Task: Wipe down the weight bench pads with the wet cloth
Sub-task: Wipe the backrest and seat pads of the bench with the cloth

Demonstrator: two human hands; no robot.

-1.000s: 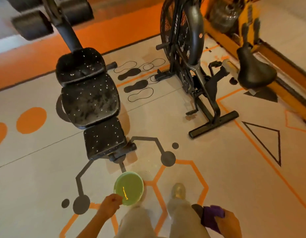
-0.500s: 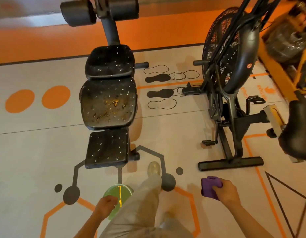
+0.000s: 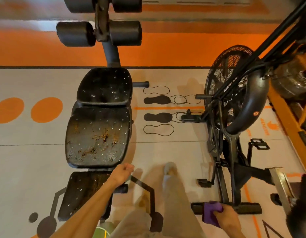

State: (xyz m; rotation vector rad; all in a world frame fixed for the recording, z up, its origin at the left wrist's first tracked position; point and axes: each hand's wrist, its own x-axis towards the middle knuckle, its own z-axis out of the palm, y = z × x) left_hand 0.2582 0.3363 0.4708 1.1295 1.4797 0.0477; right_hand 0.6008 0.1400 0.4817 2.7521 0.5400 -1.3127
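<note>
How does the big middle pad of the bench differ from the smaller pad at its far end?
The middle pad is larger and carries brown, rusty-looking smears along with white flecks. The far pad is smaller and shows only white flecks, no brown. The middle pad lies nearer the left hand. Both are black, glossy and not yet wiped.

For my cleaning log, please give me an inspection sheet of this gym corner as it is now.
Surface: grey floor with orange and dark markings.
Job's things: weight bench, middle pad with brownish dirt and white specks; purple cloth in right hand, not yet on a pad.
Clutter: green bowl at bottom edge, mostly hidden.
Grip: left hand curled, holds nothing, beside the middle pad; right hand holds the cloth.
Cables: nothing seen.
Surroundings: air bike on the right; orange wall band behind.
</note>
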